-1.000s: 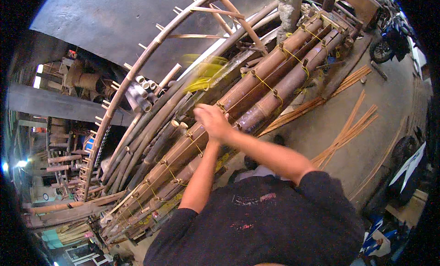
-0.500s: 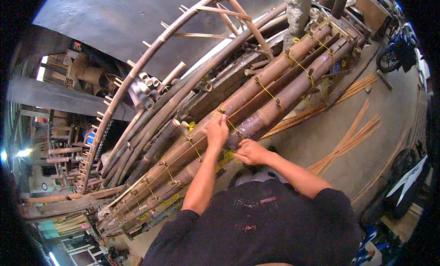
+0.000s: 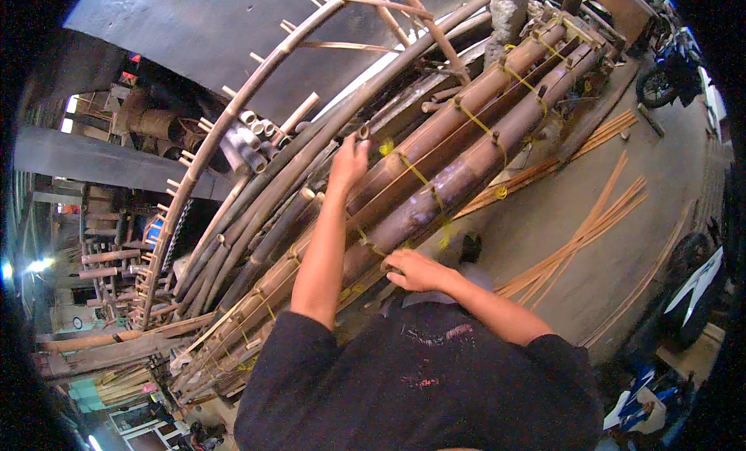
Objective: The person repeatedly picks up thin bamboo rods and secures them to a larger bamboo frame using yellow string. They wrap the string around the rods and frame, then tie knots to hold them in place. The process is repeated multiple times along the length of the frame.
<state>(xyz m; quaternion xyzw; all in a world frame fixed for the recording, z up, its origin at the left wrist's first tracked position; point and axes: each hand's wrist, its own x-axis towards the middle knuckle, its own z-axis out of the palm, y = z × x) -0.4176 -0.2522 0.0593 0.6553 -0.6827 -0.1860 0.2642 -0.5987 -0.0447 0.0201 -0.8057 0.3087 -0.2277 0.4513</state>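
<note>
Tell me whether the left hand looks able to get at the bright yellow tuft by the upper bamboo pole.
Probably yes: the left hand is just left of the yellow tuft, and nothing visible blocks the gap, though depth is hard to judge.

Glare is cast by a lamp (image 3: 39, 264) left of the poles (image 3: 466, 167); the shirt (image 3: 435, 350) is left dim and grainy; edges are bent toward the blackened rim.
</note>
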